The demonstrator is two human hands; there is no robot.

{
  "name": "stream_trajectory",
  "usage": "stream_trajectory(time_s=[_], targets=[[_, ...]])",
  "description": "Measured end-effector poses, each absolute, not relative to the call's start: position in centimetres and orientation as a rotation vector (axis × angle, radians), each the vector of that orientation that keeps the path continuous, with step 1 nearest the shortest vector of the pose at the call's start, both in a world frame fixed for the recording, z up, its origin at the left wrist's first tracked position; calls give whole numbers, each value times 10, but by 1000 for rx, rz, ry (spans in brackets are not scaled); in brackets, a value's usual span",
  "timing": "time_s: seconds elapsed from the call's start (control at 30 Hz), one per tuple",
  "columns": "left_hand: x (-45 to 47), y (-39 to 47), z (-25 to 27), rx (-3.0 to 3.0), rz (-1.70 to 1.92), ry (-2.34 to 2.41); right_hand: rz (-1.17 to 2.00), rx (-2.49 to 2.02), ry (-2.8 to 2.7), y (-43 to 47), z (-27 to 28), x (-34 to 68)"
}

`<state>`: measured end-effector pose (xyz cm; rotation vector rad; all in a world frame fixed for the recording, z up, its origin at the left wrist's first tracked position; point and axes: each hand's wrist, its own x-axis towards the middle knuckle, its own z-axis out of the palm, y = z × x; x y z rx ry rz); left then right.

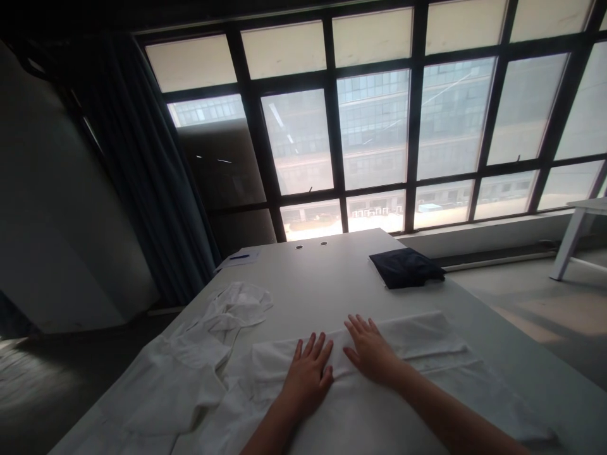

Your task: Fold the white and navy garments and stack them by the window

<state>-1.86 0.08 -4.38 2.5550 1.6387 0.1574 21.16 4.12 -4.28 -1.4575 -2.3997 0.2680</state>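
Note:
A white cloth garment [446, 338] lies spread on the white table in front of me, with folds and creases running across it. My left hand [310, 376] rests flat on its middle left part, fingers spread. Close by on the right, my right hand [367, 347] also lies on the fabric, palm down with the fingers apart. Neither hand grips the cloth. To the left, a second white garment [180, 379] sits crumpled, its upper end bunched up. The exact kind of either garment cannot be made out.
A dark folded cloth [405, 266] lies near the right edge of the table [313, 278]. At the far left corner are a paper sheet and a pen [239, 257]. Windows [374, 133] stand beyond, a dark curtain [147, 164] hangs left, and another table [569, 240] is right.

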Motion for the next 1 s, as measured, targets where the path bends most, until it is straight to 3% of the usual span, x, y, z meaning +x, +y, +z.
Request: stream_trajectory(time_s=[0.2, 0.73, 1.0], targets=[[-18, 0, -44, 2531, 182, 1661, 362, -1495, -2460, 40, -59, 220], [-18, -1, -47, 2532, 168, 1707, 119, -1924, -2239, 63, -88, 360], [-22, -5, -36, 2554, 301, 1776, -238, -2079, -1853, 69, -89, 411]])
